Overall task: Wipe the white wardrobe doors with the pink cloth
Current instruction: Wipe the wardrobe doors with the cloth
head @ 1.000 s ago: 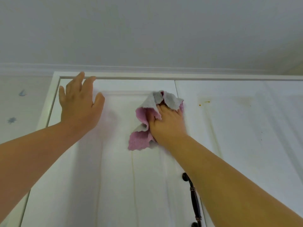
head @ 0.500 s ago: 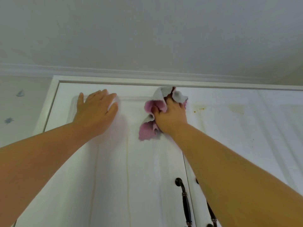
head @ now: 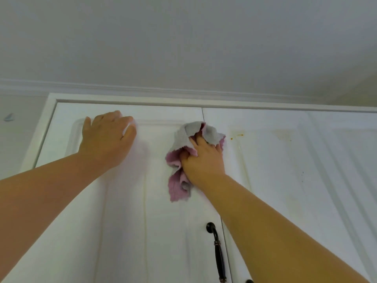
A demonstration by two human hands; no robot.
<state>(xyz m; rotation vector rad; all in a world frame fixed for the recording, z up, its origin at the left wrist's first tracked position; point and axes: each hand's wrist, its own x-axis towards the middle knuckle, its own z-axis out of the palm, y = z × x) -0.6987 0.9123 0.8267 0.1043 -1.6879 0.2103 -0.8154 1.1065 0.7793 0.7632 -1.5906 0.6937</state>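
Far from done, by the look of it. At the frame's upper left, the left hand (head: 107,137) rests flat on the left door (head: 122,211), fingers fairly straight, holding nothing, probably just bracing. That door shows faint yellowish streaks running down the panel. In the middle, the right hand (head: 202,158) has its grip bunched around the pink cloth (head: 179,158), pressing it on the door's top right corner by the seam. Just right of it, the right door (head: 285,180) has orange-yellow spots (head: 237,135) and pale smudges, seemingly untouched. The dark handle (head: 217,252) sits at the bottom centre.
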